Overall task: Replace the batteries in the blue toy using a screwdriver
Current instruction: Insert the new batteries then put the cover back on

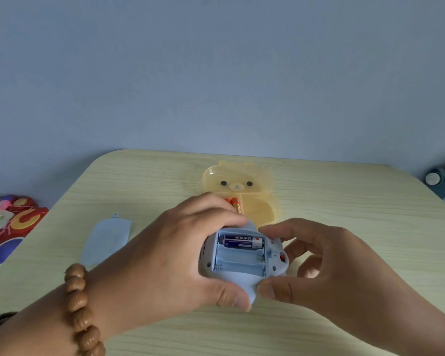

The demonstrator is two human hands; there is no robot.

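I can make out little legible writing. The dark blue battery (242, 242) seated in the toy's (244, 260) open compartment carries a row of white Chinese characters and a small red mark, too blurred for me to read. The orange battery (236, 205) in the yellow bear case (257, 191) shows white slanted letters, partly hidden; I cannot tell the brand.
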